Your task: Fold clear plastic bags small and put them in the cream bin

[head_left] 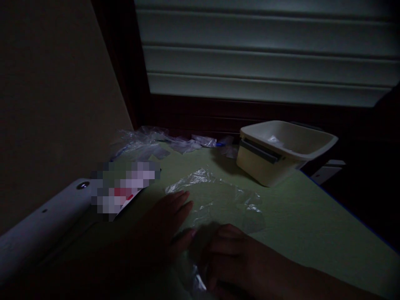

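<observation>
The room is dim. A crinkled clear plastic bag (218, 200) lies flat on the green table surface (296, 216) in front of me. My left hand (162, 225) rests on the bag's near left part with its fingers stretched out flat. My right hand (231, 254) is curled at the bag's near edge, its fingers closed over a bit of the plastic; what exactly lies between them is too dark to see.
A cream plastic tub (281, 152) stands tilted at the back right. More crumpled clear plastic (150, 143) lies along the back by the wall. A white bar (46, 216) and a blurred label (125, 187) sit at the left. The table's right edge (353, 212) drops into shadow.
</observation>
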Action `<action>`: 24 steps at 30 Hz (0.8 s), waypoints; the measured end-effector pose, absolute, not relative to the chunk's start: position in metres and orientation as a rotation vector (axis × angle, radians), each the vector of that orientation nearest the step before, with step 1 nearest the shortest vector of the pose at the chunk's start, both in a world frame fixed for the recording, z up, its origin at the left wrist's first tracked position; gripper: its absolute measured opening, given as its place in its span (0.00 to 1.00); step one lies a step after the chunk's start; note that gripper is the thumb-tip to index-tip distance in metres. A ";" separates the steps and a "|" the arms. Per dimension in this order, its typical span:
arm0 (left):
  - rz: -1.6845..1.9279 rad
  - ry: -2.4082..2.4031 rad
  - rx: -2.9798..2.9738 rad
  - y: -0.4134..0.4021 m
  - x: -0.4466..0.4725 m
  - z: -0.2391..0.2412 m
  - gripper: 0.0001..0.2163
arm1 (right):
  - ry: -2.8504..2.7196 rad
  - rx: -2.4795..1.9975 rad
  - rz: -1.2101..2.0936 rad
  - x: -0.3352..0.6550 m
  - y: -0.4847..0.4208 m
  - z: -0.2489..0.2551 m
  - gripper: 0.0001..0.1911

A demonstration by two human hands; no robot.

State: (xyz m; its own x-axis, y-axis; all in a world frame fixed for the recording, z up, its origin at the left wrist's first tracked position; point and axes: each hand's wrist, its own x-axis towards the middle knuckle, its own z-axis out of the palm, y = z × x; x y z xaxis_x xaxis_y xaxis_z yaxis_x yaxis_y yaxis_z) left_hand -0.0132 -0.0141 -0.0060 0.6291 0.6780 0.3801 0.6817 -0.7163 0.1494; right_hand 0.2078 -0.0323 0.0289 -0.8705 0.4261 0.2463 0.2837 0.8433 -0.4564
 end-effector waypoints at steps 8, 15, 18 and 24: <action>-0.548 -1.190 -2.821 -0.015 -0.012 -0.005 0.23 | -2.866 -0.362 0.354 0.213 -0.033 0.026 0.03; -0.495 -1.182 -2.800 -0.015 -0.014 -0.007 0.21 | -2.938 -0.565 0.319 0.212 -0.033 0.035 0.02; -0.526 -1.165 -2.809 -0.016 -0.016 -0.006 0.21 | -2.955 -0.662 0.329 0.210 -0.035 0.041 0.08; -0.542 -1.142 -2.768 -0.017 -0.016 -0.004 0.22 | -2.873 -0.991 0.577 0.220 -0.034 0.065 0.02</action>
